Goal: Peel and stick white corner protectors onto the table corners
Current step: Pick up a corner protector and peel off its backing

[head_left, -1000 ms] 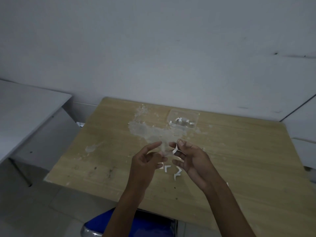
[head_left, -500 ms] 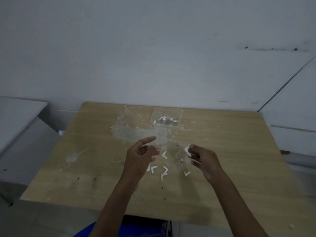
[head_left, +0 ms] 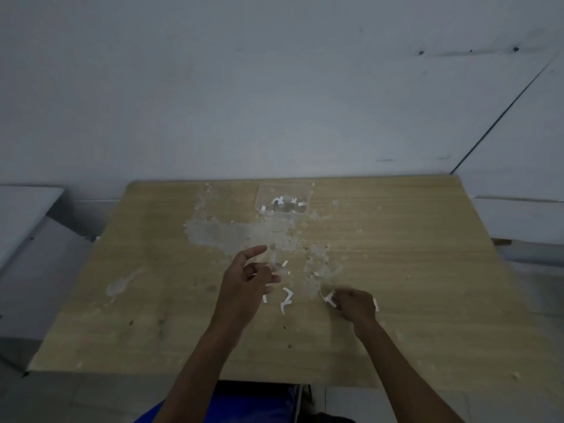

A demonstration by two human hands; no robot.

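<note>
Corner protector in hand: a small white angled piece (head_left: 329,299), just right of frame centre, low over the table; blurred.
Right hand: the right hand (head_left: 355,306) has its fingers curled round that piece, pinching it at the fingertips; knuckles up, close to or on the tabletop, cannot tell which.
Left hand: the left hand (head_left: 245,280) is at frame centre, raised above the table, index finger stretched toward the upper right, other fingers loosely bent. Something pale and clear shows at its fingertips; cannot tell whether it grips anything.
Loose pieces: white angled bits (head_left: 287,299) lie on the table between the two hands; one more (head_left: 284,264) just beyond the left fingertips, another (head_left: 264,298) half hidden under the left hand, one (head_left: 376,305) at the far side of the right hand.
Box: a clear plastic box (head_left: 282,199) at the table's far edge, upper centre, holding several more white pieces.
Table: a pale wooden table (head_left: 427,270) fills the lower half of the frame; a grey scuffed patch (head_left: 225,233) with flaky residue spreads from centre toward the box.
Surroundings: white wall (head_left: 244,87) across the upper frame; a grey surface (head_left: 21,209) at the left edge; blue cloth (head_left: 250,404) at bottom centre below the table edge.
</note>
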